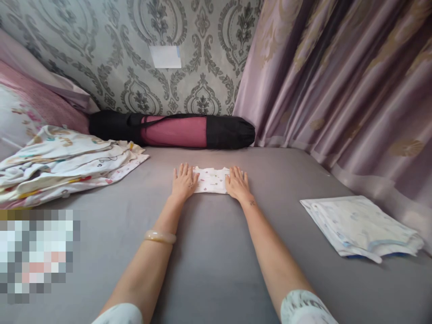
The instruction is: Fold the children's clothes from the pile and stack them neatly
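A small folded white cloth garment (212, 181) with a tiny coloured print lies flat on the grey sheet (216, 252), between my two hands. My left hand (184, 182) rests palm down at its left end, fingers stretched forward and thumb on the fabric. At the right end, my right hand (237, 182) lies flat in the same way, its thumb over the edge. Neither hand grips the garment; both only touch it. Their palms and the fabric under them are hidden.
On the right lies a stack of folded light garments (361, 225). A loose heap of printed clothes (67, 157) sits at the left, above a pixelated patch. Against the patterned wall lies a long black and pink roll bag (173, 130). Mauve curtains (337, 81) hang at the right.
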The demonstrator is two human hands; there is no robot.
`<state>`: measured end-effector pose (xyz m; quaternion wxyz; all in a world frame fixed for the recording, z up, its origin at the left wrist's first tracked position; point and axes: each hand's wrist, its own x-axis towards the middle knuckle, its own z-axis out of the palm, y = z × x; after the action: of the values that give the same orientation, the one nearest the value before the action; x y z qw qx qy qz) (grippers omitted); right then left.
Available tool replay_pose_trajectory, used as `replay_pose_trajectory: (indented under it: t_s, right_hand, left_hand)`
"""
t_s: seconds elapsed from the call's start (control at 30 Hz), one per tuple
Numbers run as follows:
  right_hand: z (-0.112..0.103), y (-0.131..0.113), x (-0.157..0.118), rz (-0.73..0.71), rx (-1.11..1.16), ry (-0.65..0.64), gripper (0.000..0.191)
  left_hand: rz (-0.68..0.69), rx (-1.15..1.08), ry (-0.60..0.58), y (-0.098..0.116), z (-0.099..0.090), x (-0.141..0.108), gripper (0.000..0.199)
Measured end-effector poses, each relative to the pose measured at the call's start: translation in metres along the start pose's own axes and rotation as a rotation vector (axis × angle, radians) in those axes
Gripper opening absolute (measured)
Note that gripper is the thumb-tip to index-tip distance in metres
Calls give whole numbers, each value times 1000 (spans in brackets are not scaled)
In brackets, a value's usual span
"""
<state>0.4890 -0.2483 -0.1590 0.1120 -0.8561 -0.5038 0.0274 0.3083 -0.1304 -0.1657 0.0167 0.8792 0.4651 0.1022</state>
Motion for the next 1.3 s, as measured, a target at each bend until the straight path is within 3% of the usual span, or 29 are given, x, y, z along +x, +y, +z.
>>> replay_pose_trajectory:
  t_s: [0.1, 0.33, 0.47, 0.63, 0.8, 1.07, 1.3]
  right_hand:
    - [5, -1, -1, -2, -6, -24, 60]
    - [13, 4, 0, 3, -24, -28, 61]
    - [7, 1, 0, 2, -27, -28, 60]
    - [1, -10, -3, -59, -22, 33, 60]
    - [8, -13, -5, -39, -18, -25, 62]
    - [9, -9, -4, -22, -19, -73, 62]
    - [2, -34, -3, -71, -3, -87, 60]
  left_hand:
    - [55, 13, -39, 6, 5, -2, 63]
    - [41, -30, -108, 3, 11, -3, 62]
    - [28, -56, -130, 4, 4, -4, 61]
    - [108, -66, -80, 24, -12, -7, 57]
    - [150, -101, -102, 36, -13, -10, 55]
    - [47, -137, -77, 12, -16, -5, 52]
    - [-34, -162, -40, -13, -15, -3, 45]
